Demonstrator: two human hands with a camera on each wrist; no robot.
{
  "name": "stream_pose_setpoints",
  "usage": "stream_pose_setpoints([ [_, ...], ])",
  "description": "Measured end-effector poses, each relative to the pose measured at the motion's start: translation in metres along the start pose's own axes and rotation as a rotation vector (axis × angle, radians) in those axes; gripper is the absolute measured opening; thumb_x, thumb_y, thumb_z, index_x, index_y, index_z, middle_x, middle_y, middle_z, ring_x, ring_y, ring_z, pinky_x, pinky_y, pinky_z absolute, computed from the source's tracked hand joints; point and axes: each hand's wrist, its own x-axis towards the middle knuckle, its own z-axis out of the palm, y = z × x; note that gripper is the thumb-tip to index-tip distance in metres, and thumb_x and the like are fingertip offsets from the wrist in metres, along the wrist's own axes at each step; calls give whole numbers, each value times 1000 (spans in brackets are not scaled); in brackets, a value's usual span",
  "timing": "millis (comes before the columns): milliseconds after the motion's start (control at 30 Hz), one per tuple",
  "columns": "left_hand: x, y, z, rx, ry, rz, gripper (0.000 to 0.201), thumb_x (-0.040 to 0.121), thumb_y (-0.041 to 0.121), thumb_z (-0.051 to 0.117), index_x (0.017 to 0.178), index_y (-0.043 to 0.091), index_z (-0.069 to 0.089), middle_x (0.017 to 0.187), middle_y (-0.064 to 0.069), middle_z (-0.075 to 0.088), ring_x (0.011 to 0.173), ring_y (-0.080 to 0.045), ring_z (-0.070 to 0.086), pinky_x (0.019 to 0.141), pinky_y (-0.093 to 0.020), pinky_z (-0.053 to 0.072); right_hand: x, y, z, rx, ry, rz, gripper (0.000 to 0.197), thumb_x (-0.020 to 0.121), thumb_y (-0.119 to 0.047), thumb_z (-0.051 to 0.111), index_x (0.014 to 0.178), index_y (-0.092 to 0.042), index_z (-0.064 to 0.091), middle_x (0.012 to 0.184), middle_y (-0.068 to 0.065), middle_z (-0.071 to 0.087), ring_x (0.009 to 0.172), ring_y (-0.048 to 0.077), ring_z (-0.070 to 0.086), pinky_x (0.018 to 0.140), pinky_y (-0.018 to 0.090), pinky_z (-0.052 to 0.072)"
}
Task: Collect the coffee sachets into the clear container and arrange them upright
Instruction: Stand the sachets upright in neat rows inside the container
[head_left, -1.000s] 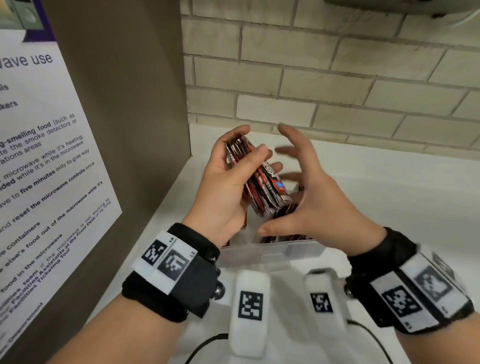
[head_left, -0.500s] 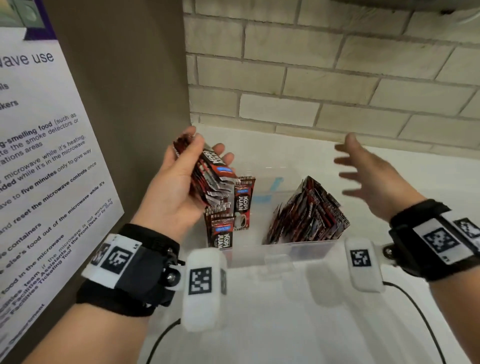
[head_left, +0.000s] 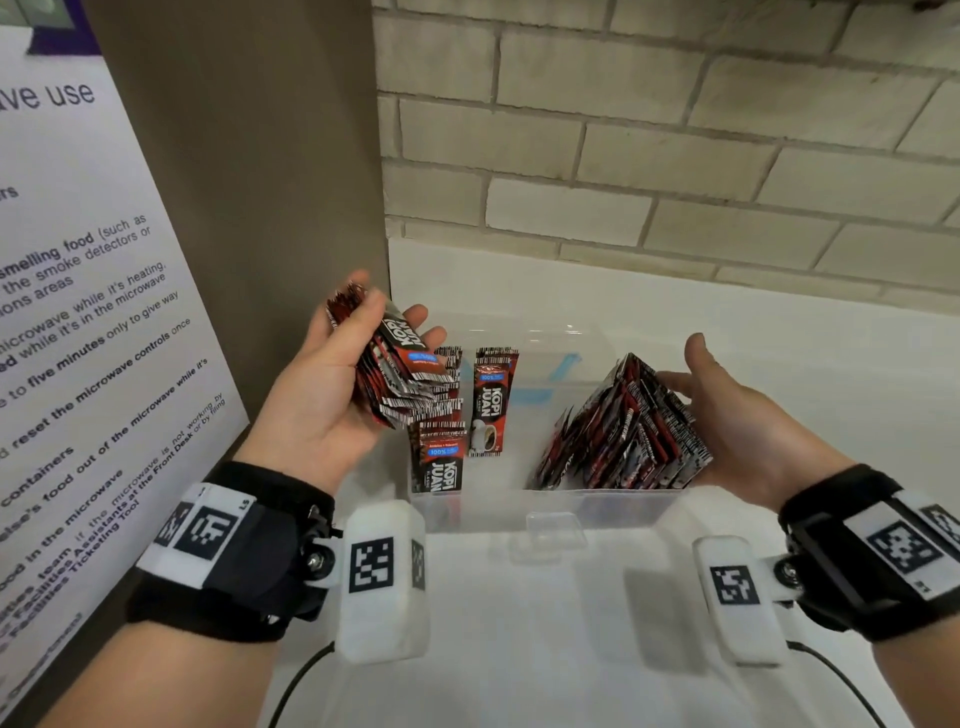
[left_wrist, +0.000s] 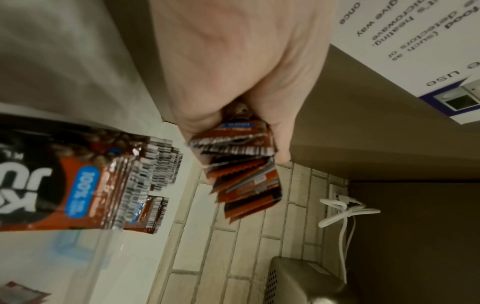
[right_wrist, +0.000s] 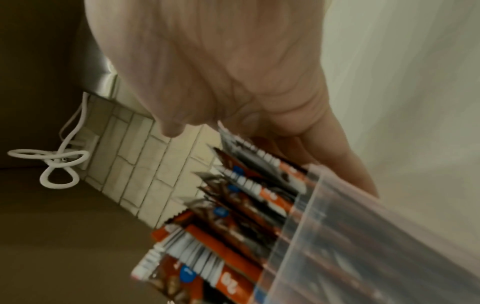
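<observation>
One clear container (head_left: 597, 512) stands on the white surface (head_left: 545, 623) near the brick wall (head_left: 675, 130), and the coffee sachets fall into three groups. The left hand (head_left: 317, 410) is raised over the container's left end, its fingers (head_left: 423, 314) and thumb curled round a fanned bundle of sachets (head_left: 400, 374); the bundle is too tightly overlapped to count. In the left part of the container an upright group of sachets (head_left: 441, 457) stands, with one single sachet (head_left: 491, 402) upright just beside it. In the right part a leaning stack of sachets (head_left: 628, 431) tilts toward the right wall. The right hand (head_left: 737, 426) is spread with straight fingers (head_left: 675, 379), the tips touching the top of that stack and holding nothing.

The left wrist view shows the bundle of sachets (left_wrist: 241, 164) from below the palm, with the left hand (left_wrist: 233, 61) closed on its lower ends, and a white coiled cable (left_wrist: 345, 214) at a wall socket, which the head view does not show. It also shows a printed notice (left_wrist: 415, 41), seen in the head view at the left as well.

The right wrist view, blurred, shows the right hand (right_wrist: 221, 61) above the stack (right_wrist: 233, 216) and the container's clear wall (right_wrist: 363, 236) close up; whether the palm touches the wall cannot be told.
</observation>
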Motion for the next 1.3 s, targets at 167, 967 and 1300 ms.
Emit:
stream_pose_setpoints([
  [167,0,3,-1,-6,-13,12,26,82,21,62,106,29,63,90,-10,76,83,-23,74,62,-35,60,-25,-45,9,-446,201,-303,71,70,-74,43,124,-28,53,124,2,57,113,29,54,95,48,45],
  [967,-29,-7,22,204,-314,-191,43,64,3,64,105,13,62,87,-12,74,78,-23,73,64,-50,58,-15,-131,116,-825,-375,-550,21,75,-9,76,94,-11,67,66,2,67,53,11,61,52,23,54],
  [1300,-34,-10,22,324,-307,-56,65,49,-9,74,110,7,58,81,-9,72,76,-21,71,68,-38,60,-12,-137,96,-592,-248,-487,10,85,-9,67,75,-9,66,58,4,67,45,10,59,44,19,50],
])
